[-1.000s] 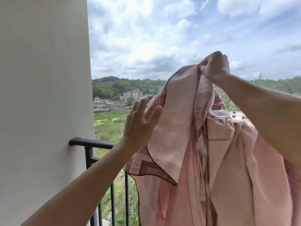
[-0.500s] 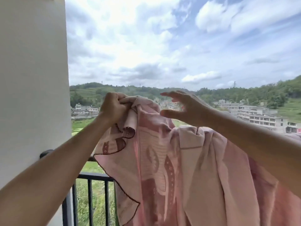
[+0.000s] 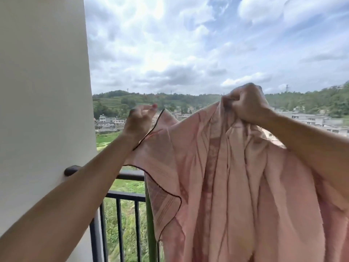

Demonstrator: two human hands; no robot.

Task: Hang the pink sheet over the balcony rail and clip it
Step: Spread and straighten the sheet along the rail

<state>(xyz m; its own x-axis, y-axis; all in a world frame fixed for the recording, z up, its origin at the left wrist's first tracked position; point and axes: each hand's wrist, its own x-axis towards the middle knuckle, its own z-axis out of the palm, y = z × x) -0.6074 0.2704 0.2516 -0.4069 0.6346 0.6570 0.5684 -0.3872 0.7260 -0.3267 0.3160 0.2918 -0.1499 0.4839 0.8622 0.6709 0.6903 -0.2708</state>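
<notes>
Counted: one pink sheet (image 3: 217, 186), two hands, one black balcony rail (image 3: 130, 174). The right hand (image 3: 245, 104) is closed round a bunched fold at the top of the sheet and is held well above the rail. The cloth hangs from it in long folds, spreading down below both hands and under the right forearm. The left hand (image 3: 140, 121) is raised to the left of the right hand, with fingers curled and thumb and fingertips close together. A dark-trimmed corner of the sheet stands just right of those fingers, and the dark hem is laid across the wrist. Whether cloth is pinched by the left hand cannot be told. Below the left hand the rail is seen as one top bar, one lower crossbar and at least four uprights. Further right it is covered by the sheet; contact between them cannot be judged. One white wall (image 3: 43, 110) is noted left of the left hand
</notes>
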